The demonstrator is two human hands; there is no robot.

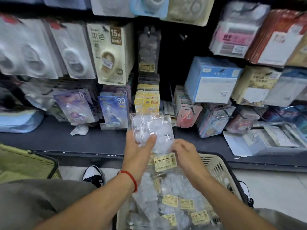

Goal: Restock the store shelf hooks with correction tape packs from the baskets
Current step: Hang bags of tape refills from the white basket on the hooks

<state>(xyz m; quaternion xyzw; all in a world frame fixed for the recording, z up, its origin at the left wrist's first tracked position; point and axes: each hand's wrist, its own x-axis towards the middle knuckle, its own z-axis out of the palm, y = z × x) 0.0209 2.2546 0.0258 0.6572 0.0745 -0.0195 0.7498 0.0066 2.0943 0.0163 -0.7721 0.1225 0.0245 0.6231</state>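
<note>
A clear plastic correction tape pack (153, 130) with a yellow label at its lower end is held up in front of the shelf. My left hand (138, 151) grips it from the left, thumb across its front. My right hand (183, 152) pinches its lower right edge near the label. Below my hands a beige basket (217, 168) holds several more clear packs with yellow labels (169, 200). Above, a bare metal hook (183, 37) sticks out of the dark back panel, beside a hook carrying dark packs (148, 47).
Hooks all around carry packaged stationery, among them a cream "15M" pack (110, 53) and blue "30" packs (114, 112). A dark ledge (66, 138) runs below them. An olive green basket (26, 161) stands at the left. My shoes show on the floor.
</note>
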